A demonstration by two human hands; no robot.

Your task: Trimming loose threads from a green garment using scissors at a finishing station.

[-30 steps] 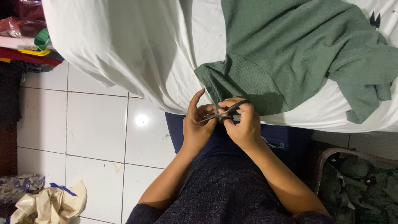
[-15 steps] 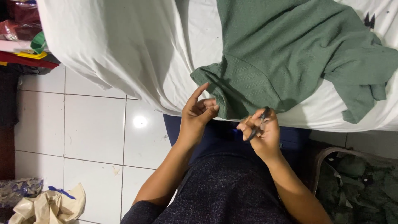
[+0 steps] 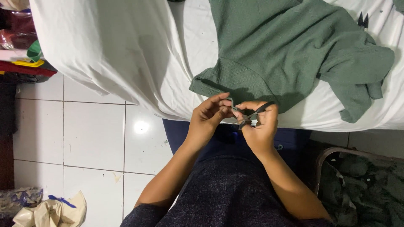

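Ahead of the hands, the crumpled green knit garment blocked the white cloth-covered table edge. Open white sheet lay to its left (bare white floor tiles below). A small dark snipper sat beyond.

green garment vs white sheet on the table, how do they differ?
Colour: the green garment is dull green; the white sheet is plain white. Surface: the garment has a ribbed, textured knit; the sheet looks smooth. Pose: the garment lies bunched on top, while the sheet lies under it and drapes over the table edge toward the tiled floor. Shared: both are soft cloth, creased, in front of the left hand and right hand.
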